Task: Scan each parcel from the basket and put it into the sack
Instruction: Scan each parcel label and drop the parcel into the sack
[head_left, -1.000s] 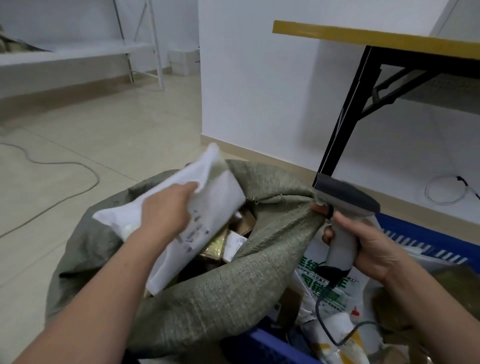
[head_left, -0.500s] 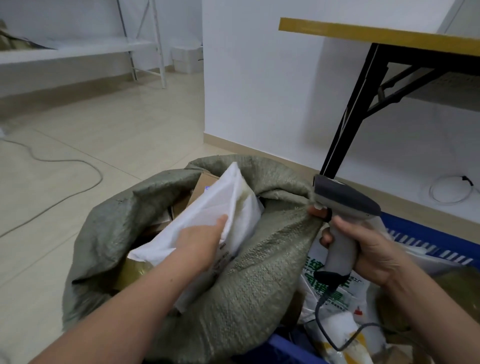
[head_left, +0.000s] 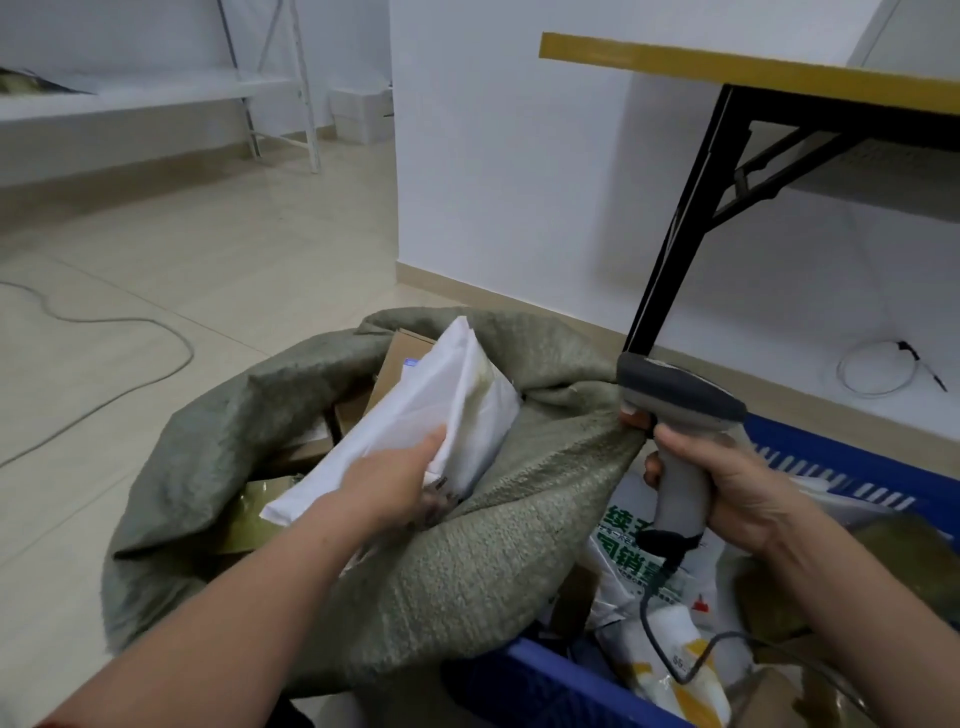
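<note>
The white parcel (head_left: 415, 410) stands tilted in the mouth of the sack (head_left: 467, 561), its upper end leaning over a box (head_left: 400, 364) inside. The left hand (head_left: 395, 483) grips its lower end, fingers laid over the top face and thumb hidden. The right hand (head_left: 737, 493) is closed round the scanner (head_left: 675, 405) handle, touching the sack's rim. Just beside the sack, the blue basket (head_left: 550, 680) holds more parcels. Behind stands 1 table (head_left: 727, 73).

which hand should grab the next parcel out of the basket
Probably the left hand: it holds only the white plastic parcel, already in the mouth of the green woven sack. The right hand grips the grey handheld scanner.
</note>
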